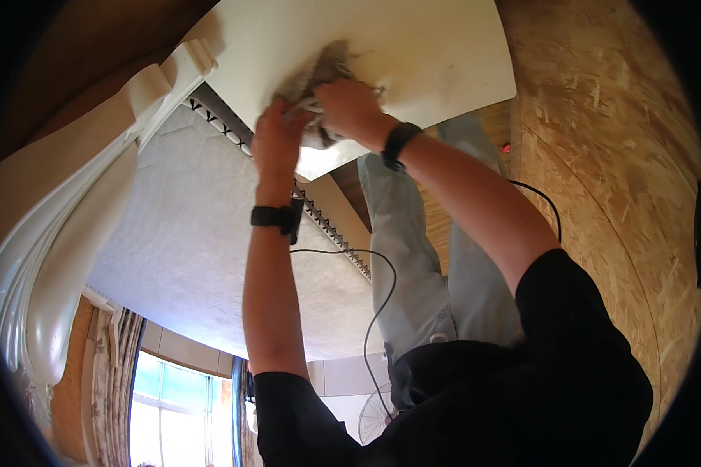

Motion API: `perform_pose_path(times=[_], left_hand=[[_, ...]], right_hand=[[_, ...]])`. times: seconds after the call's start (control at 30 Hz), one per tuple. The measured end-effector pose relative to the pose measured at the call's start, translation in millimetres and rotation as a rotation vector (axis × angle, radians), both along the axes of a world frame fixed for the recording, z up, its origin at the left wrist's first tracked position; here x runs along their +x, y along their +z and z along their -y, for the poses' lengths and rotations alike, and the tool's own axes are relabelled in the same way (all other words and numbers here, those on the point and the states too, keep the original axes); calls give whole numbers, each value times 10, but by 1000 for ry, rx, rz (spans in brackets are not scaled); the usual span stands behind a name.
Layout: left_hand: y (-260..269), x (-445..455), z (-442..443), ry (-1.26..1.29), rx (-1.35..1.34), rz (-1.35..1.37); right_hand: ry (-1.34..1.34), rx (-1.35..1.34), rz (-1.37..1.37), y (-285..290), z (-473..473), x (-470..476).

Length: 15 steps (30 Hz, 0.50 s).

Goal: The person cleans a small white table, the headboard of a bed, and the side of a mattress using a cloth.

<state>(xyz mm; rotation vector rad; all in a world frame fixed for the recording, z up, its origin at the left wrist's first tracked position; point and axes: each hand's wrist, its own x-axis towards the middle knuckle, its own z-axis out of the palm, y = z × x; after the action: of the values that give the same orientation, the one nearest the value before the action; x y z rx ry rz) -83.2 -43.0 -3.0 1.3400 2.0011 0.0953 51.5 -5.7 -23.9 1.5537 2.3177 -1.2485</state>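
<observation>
Both of my hands are on a bunched, grey-brown piece of fabric (327,67) that lies on a smooth cream-coloured surface (444,70). My left hand (277,137) pinches the fabric's left side, near the surface's lower corner. My right hand (353,108) grips it from the right, with the fingers bent over it. Loose strands stick out beside the right hand. Each wrist wears a black band, and a thin black cable hangs from the left one. The fabric is partly blurred and its underside is hidden.
A cream moulded headboard or furniture frame (87,140) stands at the left, beside a large pale mattress (193,233) with dark lacing along its edge. An oriented strand board panel (607,192) rises at the right. A curtained window (175,408) and a wire-guarded fan (375,414) show at the bottom.
</observation>
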Motion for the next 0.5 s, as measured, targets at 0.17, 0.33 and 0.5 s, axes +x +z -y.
perform_pose_path(times=[0.17, 0.33, 0.5], left_hand=[[54, -288, 73, 60, -31, -135], [36, -187, 400, -21, -94, -133], [-82, 108, 622, -130, -148, 89]], right_hand=[[44, 40, -35, -52, -19, -464], [150, 58, -150, -119, 195, -276], [260, -42, -187, -63, 354, 247]])
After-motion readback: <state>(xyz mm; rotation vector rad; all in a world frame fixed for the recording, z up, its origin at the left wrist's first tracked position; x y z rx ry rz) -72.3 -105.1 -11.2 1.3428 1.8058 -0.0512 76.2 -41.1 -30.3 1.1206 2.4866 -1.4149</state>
